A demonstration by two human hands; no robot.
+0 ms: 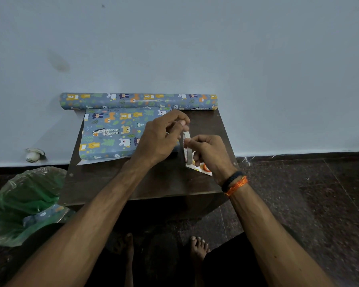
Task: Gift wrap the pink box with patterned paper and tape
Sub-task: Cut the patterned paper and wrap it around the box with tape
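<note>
- Bare feet (pixel 197 248) stand on the dark speckled floor (pixel 298 204) at the bottom of my view, nearest the lens; both forearms reach forward from there over the table.
- Right hand (pixel 207 154): I see its fingers curled round a roll of tape (pixel 187 149), which stands on edge above the table's right part. A black band and an orange thread (pixel 235 184) circle this wrist.
- Left hand (pixel 160 137): thumb and fingertips are drawn together in a pinch just above the roll; I read this as gripping the tape's free end, though the strip itself is too thin for me to make out.
- Wrapped box (pixel 110 135): it lies flat on the left half of the small dark wooden table (pixel 153 183), covered in blue paper printed with bears, a giraffe, monkeys and green leaves. No pink shows from here. A white underside edge of paper juts out along its near side.
- Paper roll (pixel 138 101): same print, lying across the table's far edge against the pale wall (pixel 174 48).
- Small white-and-orange scrap (pixel 203 168): partly under the right hand; I cannot tell what it is.
- Green plastic bag (pixel 27 204): on the floor at left, holding a blue paper offcut (pixel 44 215).
</note>
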